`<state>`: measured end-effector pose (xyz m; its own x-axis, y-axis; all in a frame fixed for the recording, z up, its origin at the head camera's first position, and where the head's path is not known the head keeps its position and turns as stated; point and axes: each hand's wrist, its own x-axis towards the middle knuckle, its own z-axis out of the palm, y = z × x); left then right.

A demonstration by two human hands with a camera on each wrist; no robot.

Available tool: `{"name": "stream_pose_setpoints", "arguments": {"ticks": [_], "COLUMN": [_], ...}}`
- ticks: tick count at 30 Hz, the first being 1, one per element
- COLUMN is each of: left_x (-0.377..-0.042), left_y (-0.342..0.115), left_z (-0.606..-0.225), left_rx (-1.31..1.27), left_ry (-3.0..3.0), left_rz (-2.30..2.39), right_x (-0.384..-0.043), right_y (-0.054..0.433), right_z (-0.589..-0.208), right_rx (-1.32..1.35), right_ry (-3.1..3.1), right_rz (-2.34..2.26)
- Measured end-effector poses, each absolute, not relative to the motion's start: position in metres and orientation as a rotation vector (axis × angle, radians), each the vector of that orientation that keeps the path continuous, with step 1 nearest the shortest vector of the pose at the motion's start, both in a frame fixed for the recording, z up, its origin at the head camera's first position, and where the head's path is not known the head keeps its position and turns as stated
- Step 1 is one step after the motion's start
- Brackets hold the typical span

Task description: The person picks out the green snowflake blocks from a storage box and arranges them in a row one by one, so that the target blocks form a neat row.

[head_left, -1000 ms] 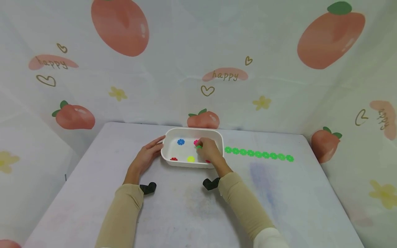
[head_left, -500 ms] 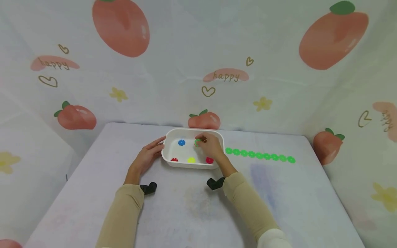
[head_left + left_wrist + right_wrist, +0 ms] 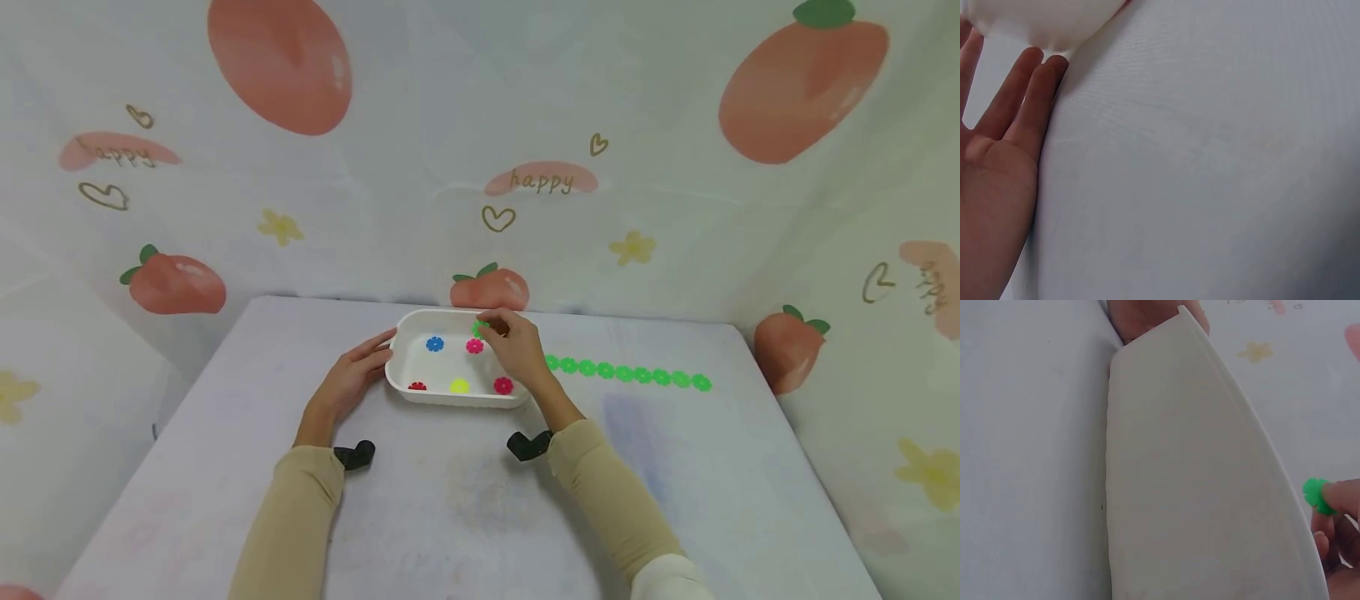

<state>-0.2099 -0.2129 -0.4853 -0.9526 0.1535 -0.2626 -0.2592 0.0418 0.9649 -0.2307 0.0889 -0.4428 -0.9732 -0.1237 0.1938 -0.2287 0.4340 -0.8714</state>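
My right hand pinches a green flower-shaped plastic disc between thumb and fingertips. It holds the disc above the white tray, over the back right part. My left hand rests against the tray's left end with its fingers extended; in the left wrist view its fingertips lie at the tray's wall. Inside the tray lie a blue disc, a yellow disc, a dark red disc and two pink-red ones, one pink disc just below the held piece.
A straight row of several green discs runs rightward over the white table from the tray's right end. Behind the table hangs a fruit-print cloth. Black wrist mounts jut inward from both wrists.
My right hand has risen from the tray's inside with the green disc, uncovering the pink disc and the front right pink-red one. The left hand stays at the tray's left end.
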Motion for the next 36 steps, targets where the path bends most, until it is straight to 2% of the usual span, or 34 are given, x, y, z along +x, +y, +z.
{"name": "stream_pose_setpoints", "arguments": {"ticks": [9,21,36], "left_x": [-0.207,-0.21,-0.211], "left_y": [-0.219,-0.217,-0.213], "left_z": [-0.484,-0.485,-0.487], "left_rx": [-0.101,-0.122,-0.107], "left_ry": [2.042,2.06,2.037], "left_rz": [1.976,1.95,1.98], "right_x": [-0.23,-0.23,-0.224], "right_y": [0.11,0.152,0.201], "right_z": [-0.438,-0.439,-0.444], "right_rx": [0.31,0.077,-0.017], "right_ry": [-2.455,-2.445,-2.442], "right_rz": [1.659,1.734,1.705]}}
